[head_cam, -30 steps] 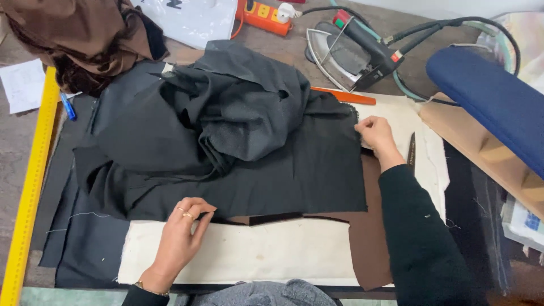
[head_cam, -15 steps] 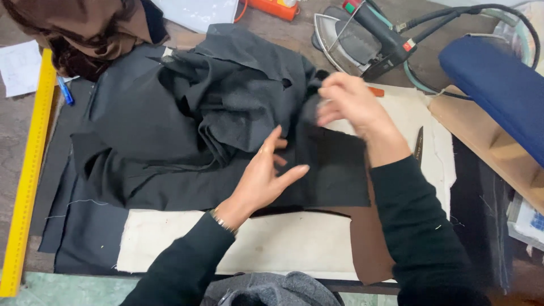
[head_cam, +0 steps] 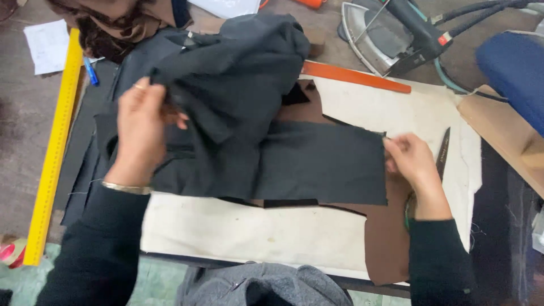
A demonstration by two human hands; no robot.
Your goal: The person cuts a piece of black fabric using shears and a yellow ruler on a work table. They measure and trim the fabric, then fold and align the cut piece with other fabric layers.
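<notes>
While we look down over the desk [head_cam: 22, 147], we see a grey-brown top nearly covered by cloth and tools. A cream padded sheet [head_cam: 255, 232] lies across the near middle, and a brown fabric piece [head_cam: 391, 243] rests on it towards the right. Over both spreads the black fabric [head_cam: 317, 164], flat on its right part and bunched into a heap on the far left. The left hand [head_cam: 144, 127] is clenched on the bunched part and lifts it off the surface; a ring and a thin bracelet show on it. The right hand [head_cam: 413, 164] pinches the right edge of the flat part, fingers closed on the cloth, just beside a pair of dark shears [head_cam: 443, 152] lying on the cream sheet. A long yellow ruler [head_cam: 54, 153] runs along the left side, with a blue pen [head_cam: 90, 71] and a white paper [head_cam: 48, 45] farther left. An orange strip [head_cam: 354, 76] lies at the far edge of the cream sheet, and behind it sits a steam iron [head_cam: 391, 34] with hoses. A blue padded board [head_cam: 513, 73] stands at the far right, brown cloth [head_cam: 113, 22] is piled at the far left, and grey cloth [head_cam: 266, 286] shows at the near edge.
</notes>
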